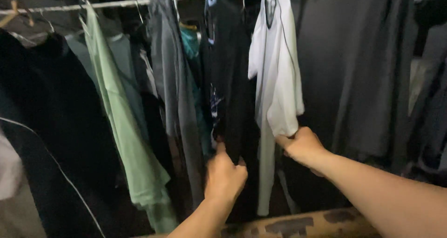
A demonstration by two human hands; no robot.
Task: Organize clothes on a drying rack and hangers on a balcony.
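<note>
I see two bare forearms, no sleeves in view on either. My left hand (224, 175) enters from about six o'clock, its forearm narrow and blurred. My right hand (303, 146) comes in from about four o'clock on a longer, broader stretch of forearm. No rings, watch, bracelet or gloves show on either hand or wrist.

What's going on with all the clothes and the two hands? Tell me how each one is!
white shirt: hanging on the rail, sleeve pinched by the right hand
black garment: hanging, gripped low down by the left hand
green shirt: hanging loose, untouched
grey garment: hanging, untouched
rail: loaded with hangers
</note>
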